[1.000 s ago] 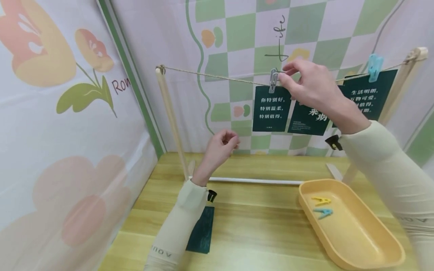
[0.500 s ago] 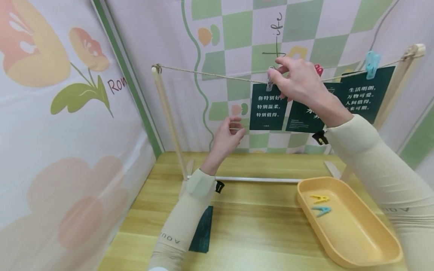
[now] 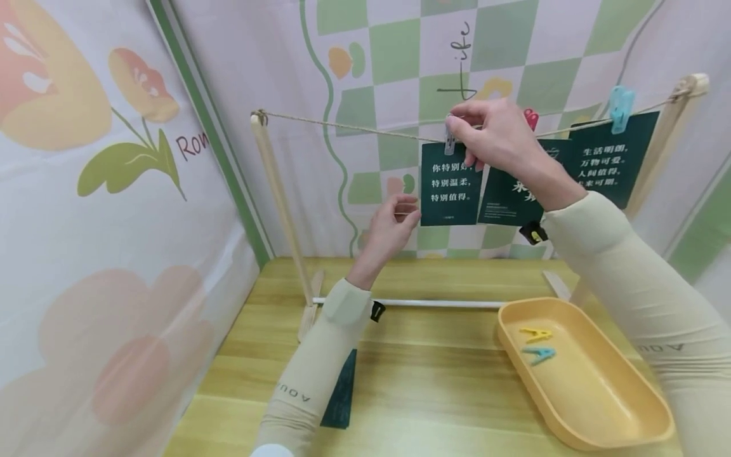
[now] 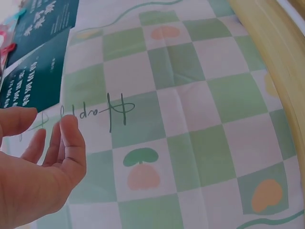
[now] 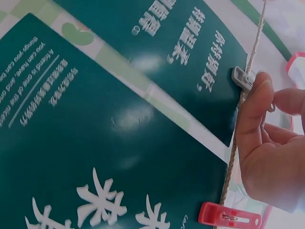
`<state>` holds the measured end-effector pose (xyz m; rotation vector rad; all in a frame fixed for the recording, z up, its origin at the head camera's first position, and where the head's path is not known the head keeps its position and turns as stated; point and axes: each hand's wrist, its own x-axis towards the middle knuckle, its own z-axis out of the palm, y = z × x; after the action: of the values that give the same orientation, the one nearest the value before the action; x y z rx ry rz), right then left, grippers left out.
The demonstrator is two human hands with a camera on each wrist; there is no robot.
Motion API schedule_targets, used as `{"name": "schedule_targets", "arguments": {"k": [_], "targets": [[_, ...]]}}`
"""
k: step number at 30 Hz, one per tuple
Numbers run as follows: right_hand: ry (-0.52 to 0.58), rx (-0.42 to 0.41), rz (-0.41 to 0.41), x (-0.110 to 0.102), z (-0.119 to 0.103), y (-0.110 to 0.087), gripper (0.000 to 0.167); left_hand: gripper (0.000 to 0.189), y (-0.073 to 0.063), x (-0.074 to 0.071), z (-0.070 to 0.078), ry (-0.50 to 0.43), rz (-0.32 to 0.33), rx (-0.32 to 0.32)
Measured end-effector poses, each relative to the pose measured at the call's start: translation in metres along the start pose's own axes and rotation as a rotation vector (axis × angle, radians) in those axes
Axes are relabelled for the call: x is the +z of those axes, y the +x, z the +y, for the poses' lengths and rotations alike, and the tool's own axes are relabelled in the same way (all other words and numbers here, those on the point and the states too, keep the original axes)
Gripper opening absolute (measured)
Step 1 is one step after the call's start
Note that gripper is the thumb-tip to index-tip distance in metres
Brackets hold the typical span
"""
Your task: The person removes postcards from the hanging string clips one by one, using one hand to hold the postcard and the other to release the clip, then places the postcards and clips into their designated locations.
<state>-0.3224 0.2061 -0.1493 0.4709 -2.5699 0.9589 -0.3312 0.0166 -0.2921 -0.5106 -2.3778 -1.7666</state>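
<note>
Right grip (image 3: 498,134) pinches the grey peg (image 3: 449,143), which I see over the string (image 3: 354,127) and the top of the leftmost card (image 3: 451,197). My left grip (image 3: 394,222), fingers loosely curved and thumb apart, is beside that card's lower left edge; I cannot tell whether they touch. Two pegs (image 3: 539,355) lie in the tray (image 3: 599,393) on the bench (image 3: 434,393).

Your right hand (image 3: 497,136) pinches a grey clip (image 3: 449,145), which sits upright across the string (image 3: 365,129) and the top edge of a dark green card (image 3: 450,189). The card hangs upright, lettered in white and facing you, the leftmost one along the string. Your left hand (image 3: 393,220), fingers loosely bent, is just beside the card's left edge.
</note>
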Motion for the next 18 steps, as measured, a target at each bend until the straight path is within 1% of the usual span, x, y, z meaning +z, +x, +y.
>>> {"name": "schedule_targets", "arguments": {"k": [6,8,14,18], "targets": [[-0.001,-0.026,0.0,0.0014,-0.0013,0.0018,0.05,0.026,0.0019,0.0035,0.0025,-0.006,-0.034,0.027],[-0.01,-0.028,-0.003,0.0011,-0.0017,0.0022,0.049,0.024,0.0018,0.0042,0.0024,-0.024,-0.046,0.041],[-0.025,-0.022,-0.003,0.0006,-0.0032,0.0027,0.049,0.023,-0.0006,0.0037,0.0025,-0.102,-0.065,0.053],[-0.024,-0.022,0.002,-0.0002,-0.0046,0.0029,0.049,0.02,-0.0019,0.0025,0.0051,-0.089,-0.082,0.065]]}}
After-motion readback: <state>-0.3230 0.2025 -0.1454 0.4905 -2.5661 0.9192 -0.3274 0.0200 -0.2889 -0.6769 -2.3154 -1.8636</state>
